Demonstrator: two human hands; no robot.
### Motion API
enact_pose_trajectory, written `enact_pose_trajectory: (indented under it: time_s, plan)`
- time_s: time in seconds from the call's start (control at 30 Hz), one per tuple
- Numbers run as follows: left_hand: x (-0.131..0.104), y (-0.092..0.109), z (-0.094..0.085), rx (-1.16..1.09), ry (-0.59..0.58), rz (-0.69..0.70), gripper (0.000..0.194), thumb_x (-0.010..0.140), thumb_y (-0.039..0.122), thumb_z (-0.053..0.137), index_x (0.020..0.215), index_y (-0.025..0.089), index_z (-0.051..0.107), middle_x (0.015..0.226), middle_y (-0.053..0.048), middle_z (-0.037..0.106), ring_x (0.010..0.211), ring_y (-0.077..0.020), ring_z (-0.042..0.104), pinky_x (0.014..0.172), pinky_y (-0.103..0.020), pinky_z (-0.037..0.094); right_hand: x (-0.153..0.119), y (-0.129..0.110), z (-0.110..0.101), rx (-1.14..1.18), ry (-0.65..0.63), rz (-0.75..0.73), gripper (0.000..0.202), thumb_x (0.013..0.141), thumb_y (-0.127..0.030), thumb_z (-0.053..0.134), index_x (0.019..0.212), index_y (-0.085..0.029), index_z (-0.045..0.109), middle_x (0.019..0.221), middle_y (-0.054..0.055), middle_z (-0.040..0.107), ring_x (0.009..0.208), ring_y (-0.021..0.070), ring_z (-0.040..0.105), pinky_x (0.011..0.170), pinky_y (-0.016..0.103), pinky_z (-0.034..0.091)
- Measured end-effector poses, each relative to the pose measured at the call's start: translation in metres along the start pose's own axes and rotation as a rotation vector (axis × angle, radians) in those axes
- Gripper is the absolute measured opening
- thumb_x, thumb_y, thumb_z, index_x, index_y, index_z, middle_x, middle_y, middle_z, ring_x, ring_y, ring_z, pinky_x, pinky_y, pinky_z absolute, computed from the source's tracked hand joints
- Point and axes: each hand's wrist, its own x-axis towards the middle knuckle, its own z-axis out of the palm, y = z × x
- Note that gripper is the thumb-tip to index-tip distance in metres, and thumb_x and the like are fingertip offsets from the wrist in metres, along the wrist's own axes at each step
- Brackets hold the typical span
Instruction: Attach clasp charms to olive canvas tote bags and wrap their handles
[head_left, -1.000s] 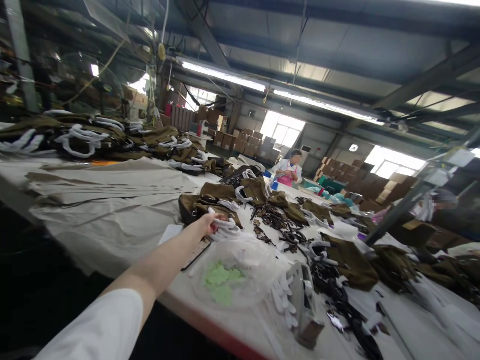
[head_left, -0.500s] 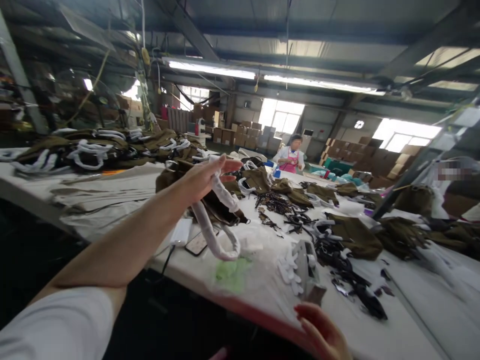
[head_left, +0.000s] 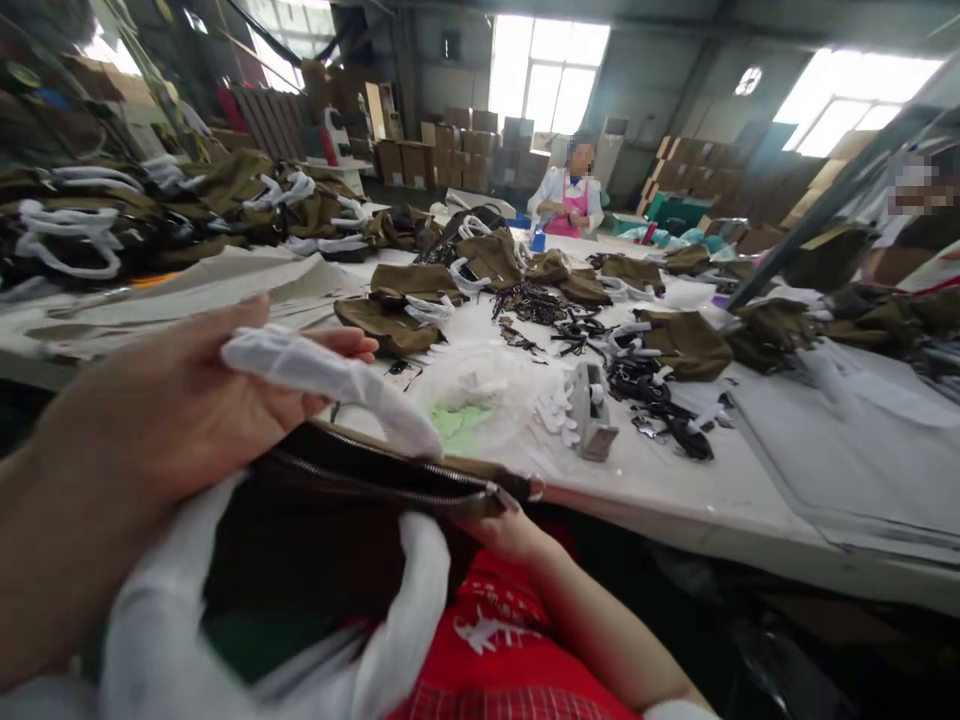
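Observation:
A dark olive bag (head_left: pixel 322 540) with an open metal zipper hangs close before me, in front of the red apron. Its two handles are wrapped in white material. My left hand (head_left: pixel 187 400) is at the bag's left end, with the upper wrapped handle (head_left: pixel 330 375) lying across between thumb and fingers. At the right end of the zipper, my right hand (head_left: pixel 506 530) grips the bag's edge by the zipper pull, its fingers partly hidden behind the fabric.
On the white table (head_left: pixel 667 490) lie more olive bags (head_left: pixel 682 340), black straps (head_left: pixel 660 395), small metal parts, a grey tape dispenser (head_left: pixel 592 415) and plastic with something green. Bags are heaped at the left. A person in a pink apron (head_left: pixel 574 200) stands across the table.
The bag has come off the table toward me and now fills the lower left. My right hand has moved left and taken hold of it. The view has tilted down.

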Motion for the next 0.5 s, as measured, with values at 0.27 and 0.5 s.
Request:
enact_pose_trajectory:
  time_s: [0.27, 0.5]
  plan:
    - [0.053, -0.12, 0.005, -0.255, -0.219, -0.615, 0.053, 0.095, 0.048, 0.031, 0.096, 0.01, 0.067, 0.09, -0.017, 0.074, 0.097, -0.026, 0.069, 0.094, -0.037, 0.054, -0.009, 0.068, -0.04, 0.065, 0.022, 0.337, 0.05, 0.075, -0.054, 0.074, 0.109, -0.017, 0.072, 0.108, 0.007, 0.074, 0.104, 0.0305, 0.066, 0.099, 0.05, 0.047]
    - [0.062, -0.196, -0.008, 0.091, -0.471, -0.278, 0.083, 0.083, 0.079, 0.025, 0.097, 0.013, 0.073, 0.097, -0.014, 0.075, 0.091, -0.0283, 0.067, 0.084, -0.035, 0.051, -0.018, 0.081, -0.05, -0.027, 0.121, 0.213, 0.045, 0.076, -0.047, 0.075, 0.112, -0.02, 0.073, 0.114, 0.006, 0.072, 0.111, 0.0298, 0.065, 0.103, 0.048, 0.045]
